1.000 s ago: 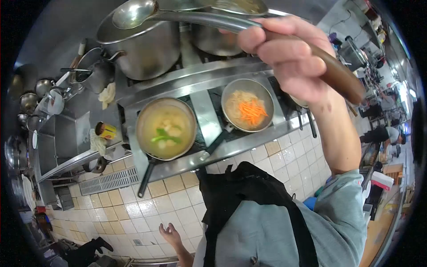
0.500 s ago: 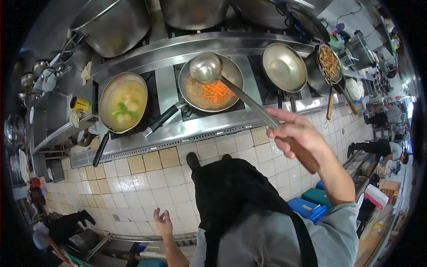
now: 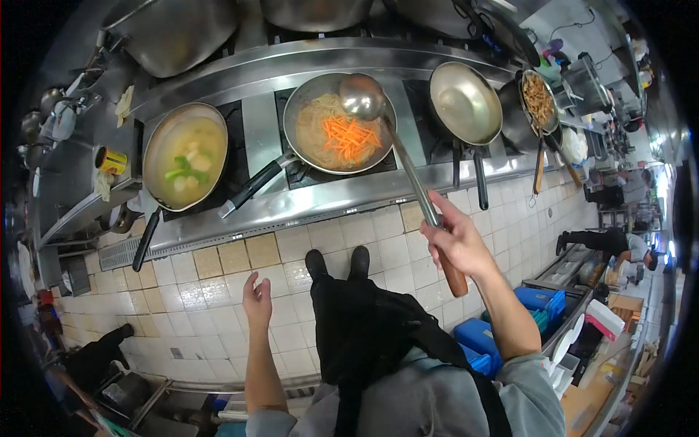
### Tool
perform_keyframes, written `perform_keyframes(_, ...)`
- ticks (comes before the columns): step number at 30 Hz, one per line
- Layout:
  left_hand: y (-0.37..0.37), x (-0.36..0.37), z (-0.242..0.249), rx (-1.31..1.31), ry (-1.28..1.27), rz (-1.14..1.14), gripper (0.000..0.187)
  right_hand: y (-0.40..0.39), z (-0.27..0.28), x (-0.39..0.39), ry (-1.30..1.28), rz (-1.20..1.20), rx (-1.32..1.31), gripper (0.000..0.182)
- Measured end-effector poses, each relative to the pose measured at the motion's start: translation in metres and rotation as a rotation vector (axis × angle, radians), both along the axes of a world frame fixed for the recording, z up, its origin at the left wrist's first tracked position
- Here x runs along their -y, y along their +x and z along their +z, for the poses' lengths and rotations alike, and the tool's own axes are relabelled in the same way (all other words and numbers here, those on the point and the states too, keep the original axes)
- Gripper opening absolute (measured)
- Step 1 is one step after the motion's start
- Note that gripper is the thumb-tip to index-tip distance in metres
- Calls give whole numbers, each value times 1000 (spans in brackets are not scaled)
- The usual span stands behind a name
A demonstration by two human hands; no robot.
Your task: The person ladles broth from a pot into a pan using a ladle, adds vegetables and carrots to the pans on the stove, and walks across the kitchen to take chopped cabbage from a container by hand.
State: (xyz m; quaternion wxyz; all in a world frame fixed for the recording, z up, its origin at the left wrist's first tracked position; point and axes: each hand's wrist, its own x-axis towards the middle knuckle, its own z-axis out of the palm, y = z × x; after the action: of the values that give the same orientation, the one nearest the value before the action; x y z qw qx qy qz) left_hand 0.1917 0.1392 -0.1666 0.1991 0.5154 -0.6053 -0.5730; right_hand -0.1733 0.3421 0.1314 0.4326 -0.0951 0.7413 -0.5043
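My right hand [image 3: 457, 240] is wrapped round the handle of a long metal ladle [image 3: 415, 178], near its wooden end. The ladle's bowl is over the far right side of a frying pan [image 3: 289, 124]. Pale thin noodles [image 3: 317, 120] fill this pan, with orange carrot strips [image 3: 349, 138] heaped on top. Its black handle points toward the front left. Low over the tiled floor, my left hand [image 3: 256, 300] hangs with fingers loosely bent and apart, holding nothing.
At left, a second pan [image 3: 151, 164] holds yellowish broth with green and pale pieces. A bare metal pan [image 3: 466, 102] stands right of the noodles, beyond it a strainer of brown strips [image 3: 537, 102]. Large pots [image 3: 178, 36] line the back. Other people [image 3: 611, 240] stand at far right and lower left.
The ladle's bowl has shifted right across the pan, uncovering more noodles and carrot. My right hand has moved lower and slightly left; my left hand has risen toward the stove.
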Motion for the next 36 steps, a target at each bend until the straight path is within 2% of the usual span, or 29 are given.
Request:
perform_keyframes(2,-24,8,-15,133,114,-41,47,6,0,-18,38,63,-68,71)
perform_keyframes(5,-66,1,-48,46,60,-66,44,27,-8,-44,51,16,-218,69)
perform_keyframes(7,-96,-5,-68,26,96,-105,44,36,-36,-58,-77,-75,-459,64)
perform_keyframes(10,-139,-19,-105,-41,171,-202,47,32,-63,-59,19,-74,-302,59)
perform_keyframes(12,-173,-34,-133,-153,251,-166,51,29,-84,-52,65,-49,-281,58)
perform_keyframes(14,-212,-43,-117,-186,340,-105,46,24,-100,-43,114,-117,-307,54)
perform_keyframes(16,-240,-40,-104,-140,446,-189,53,26,-114,-33,130,-67,-343,52)
perform_keyframes(18,-265,-50,-129,-232,490,-223,51,30,-127,-35,169,-57,-408,51)
perform_keyframes(21,-285,-54,-122,-364,551,-180,46,38,-135,-32,198,-40,-406,49)
perform_keyframes(24,-288,-43,-106,-293,615,-190,47,39,-141,-26,186,-62,-382,48)
perform_keyframes(25,-289,-43,-112,-217,547,-244,55,41,-143,-20,152,-106,-374,49)
perform_keyframes(29,-295,-45,-108,-217,560,-224,61,41,-145,-4,90,-161,-324,51)
perform_keyframes(31,-300,-48,-111,-134,510,-266,65,41,-147,2,77,-189,-297,52)
perform_keyframes(34,-309,-59,-117,-165,471,-126,58,43,-149,8,87,-165,-267,52)
perform_keyframes(36,-310,-54,-117,-148,522,-177,57,44,-151,10,108,-167,-276,51)
